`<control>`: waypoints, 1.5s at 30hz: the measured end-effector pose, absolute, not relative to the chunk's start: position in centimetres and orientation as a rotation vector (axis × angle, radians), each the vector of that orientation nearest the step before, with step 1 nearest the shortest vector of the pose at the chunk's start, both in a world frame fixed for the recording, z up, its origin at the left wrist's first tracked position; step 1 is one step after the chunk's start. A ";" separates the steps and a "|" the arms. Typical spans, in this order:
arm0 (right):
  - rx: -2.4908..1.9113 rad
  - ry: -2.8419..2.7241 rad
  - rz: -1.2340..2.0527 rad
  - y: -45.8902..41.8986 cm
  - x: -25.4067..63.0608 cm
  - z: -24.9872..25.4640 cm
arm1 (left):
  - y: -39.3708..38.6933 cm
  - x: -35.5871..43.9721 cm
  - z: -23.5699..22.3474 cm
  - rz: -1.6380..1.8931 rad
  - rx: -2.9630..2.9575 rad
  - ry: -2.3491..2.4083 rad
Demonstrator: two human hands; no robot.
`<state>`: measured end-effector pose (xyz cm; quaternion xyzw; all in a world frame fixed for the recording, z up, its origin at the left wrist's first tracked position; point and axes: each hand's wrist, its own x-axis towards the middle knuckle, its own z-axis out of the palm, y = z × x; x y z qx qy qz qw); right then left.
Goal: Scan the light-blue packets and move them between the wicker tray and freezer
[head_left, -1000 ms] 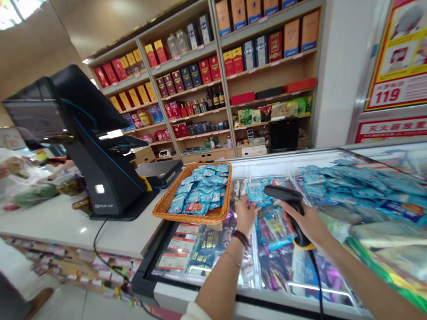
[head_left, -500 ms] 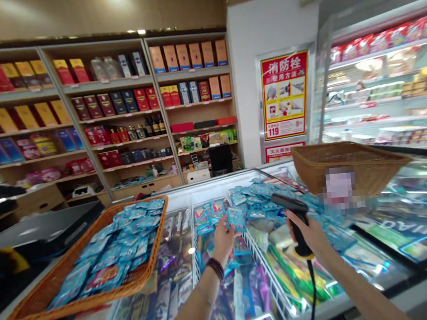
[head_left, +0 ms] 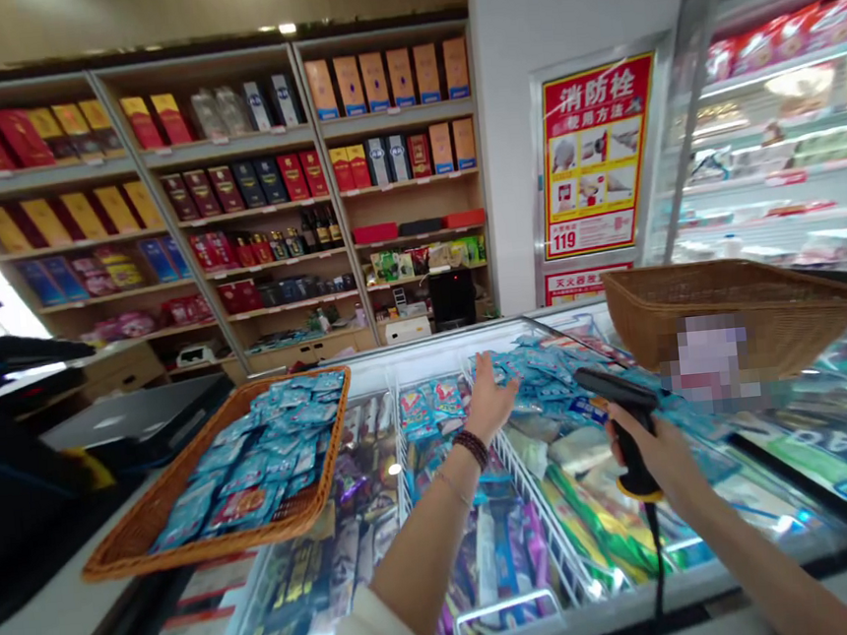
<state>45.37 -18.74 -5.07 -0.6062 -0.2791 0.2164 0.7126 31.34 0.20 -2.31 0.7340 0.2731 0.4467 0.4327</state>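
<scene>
Left hand (head_left: 491, 400) open wide, fingers spread, empty, reaching over the blue sachets (head_left: 524, 373) toward the far side of the chest freezer (head_left: 539, 616). Right hand (head_left: 658, 455) closed firmly around the black barcode scanner (head_left: 614, 387), head forward, cord hanging clear. Wicker basket (head_left: 214, 551) of sachets at the freezer's left edge

Wall shelves (head_left: 231, 149) of seemingly boxed liquor (head_left: 249, 184)

A chest freezer (head_left: 568, 616) holds blue sachets (head_left: 539, 367), with a wicker basket (head_left: 735, 315) seemingly resting on its glass.
</scene>
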 end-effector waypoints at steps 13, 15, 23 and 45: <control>-1.126 -0.912 0.788 -9.8 32.5 -2.1 | 4.4 6.4 1.5 1.310 2.253 1.415; -1.110 -0.967 0.850 -8.6 30.1 -2.4 | 4.7 2.6 1.8 1.186 2.254 1.691; -1.080 -1.124 0.993 -6.4 23.9 -5.3 | 5.4 -4.1 -0.8 0.733 2.023 2.195; -1.089 -0.941 1.013 -7.8 25.0 -6.2 | 7.0 -5.4 -1.4 1.392 1.416 1.852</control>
